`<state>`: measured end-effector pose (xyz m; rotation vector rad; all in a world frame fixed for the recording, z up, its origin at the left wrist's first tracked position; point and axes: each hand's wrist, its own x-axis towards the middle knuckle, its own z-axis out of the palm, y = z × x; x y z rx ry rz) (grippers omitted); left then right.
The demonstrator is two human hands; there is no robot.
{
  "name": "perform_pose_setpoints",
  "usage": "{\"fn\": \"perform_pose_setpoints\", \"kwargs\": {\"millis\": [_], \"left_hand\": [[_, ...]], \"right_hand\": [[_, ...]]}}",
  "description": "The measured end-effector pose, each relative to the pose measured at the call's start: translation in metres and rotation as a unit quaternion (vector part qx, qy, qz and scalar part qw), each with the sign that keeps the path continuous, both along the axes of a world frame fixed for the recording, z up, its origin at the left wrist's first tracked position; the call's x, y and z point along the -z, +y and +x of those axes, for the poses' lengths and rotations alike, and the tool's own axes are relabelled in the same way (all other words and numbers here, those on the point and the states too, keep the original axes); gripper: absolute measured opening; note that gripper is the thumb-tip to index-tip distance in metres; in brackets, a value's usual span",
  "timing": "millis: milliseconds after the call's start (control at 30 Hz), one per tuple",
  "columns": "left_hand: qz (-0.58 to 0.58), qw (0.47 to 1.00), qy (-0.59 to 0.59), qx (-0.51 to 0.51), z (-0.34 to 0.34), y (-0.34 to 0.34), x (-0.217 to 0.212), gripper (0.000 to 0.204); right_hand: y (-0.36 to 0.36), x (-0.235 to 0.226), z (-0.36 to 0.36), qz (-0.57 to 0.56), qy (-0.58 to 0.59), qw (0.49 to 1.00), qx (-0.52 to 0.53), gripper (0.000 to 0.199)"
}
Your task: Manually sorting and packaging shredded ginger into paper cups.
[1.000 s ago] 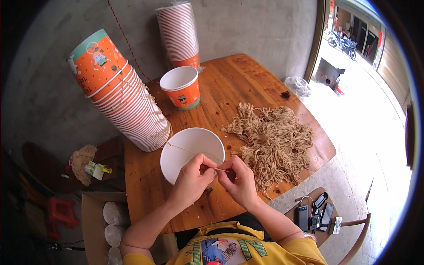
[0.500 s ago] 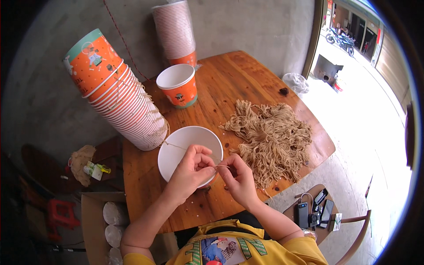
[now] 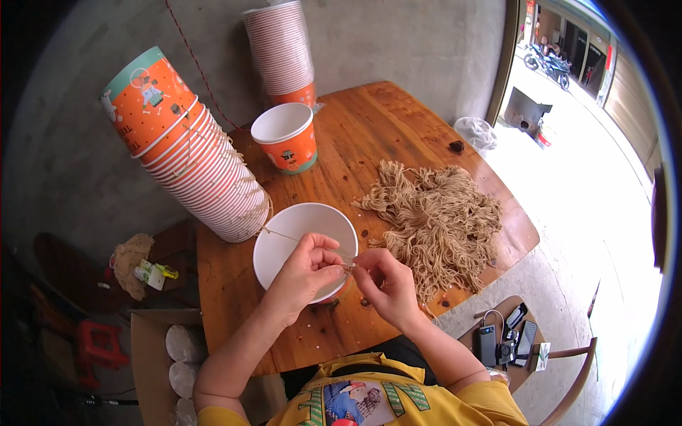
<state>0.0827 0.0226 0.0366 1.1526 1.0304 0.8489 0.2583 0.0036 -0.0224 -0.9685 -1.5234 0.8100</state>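
Observation:
A thin beige string (image 3: pixel 283 235) runs from the leaning stack of paper buckets (image 3: pixel 206 167) toward my fingers. My left hand (image 3: pixel 307 275) is closed in a pinch on it, over the near rim of a white-lined paper bucket (image 3: pixel 273 245). Fingertip to fingertip with it, my right hand (image 3: pixel 389 290) also pinches the string. Just what lies between the fingertips is too small to make out. To the right of my hands a tangled heap of beige string (image 3: pixel 437 227) spreads over the wooden table (image 3: pixel 355 135).
Behind the bowl-like opening stands an orange paper bucket (image 3: pixel 288 142), with a plastic-wrapped bucket stack (image 3: pixel 280 50) against the wall. A cardboard box (image 3: pixel 149 355) sits at lower left. A small stand (image 3: pixel 508 341) at right holds a phone and other devices.
My right fingers have bent and shifted slightly, closing nearer to the left fingertips. The left hand and the buckets stay almost in place.

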Motion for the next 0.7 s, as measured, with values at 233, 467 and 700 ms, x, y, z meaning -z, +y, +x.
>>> {"fn": "perform_pose_setpoints", "kwargs": {"millis": [233,467,700], "left_hand": [[0.006,1.000,0.030,-0.006,0.003,0.000,-0.001,0.034],[0.046,0.998,0.051,0.009,0.002,0.000,0.009,0.034],[0.111,0.987,0.109,0.044,0.004,-0.004,0.009,0.035]], "right_hand": [[0.005,-0.010,0.003,0.110,-0.106,0.988,0.022,0.017],[0.008,-0.007,0.003,0.186,-0.190,0.963,0.038,0.019],[0.007,-0.001,-0.002,0.094,-0.071,0.993,0.010,0.012]]}}
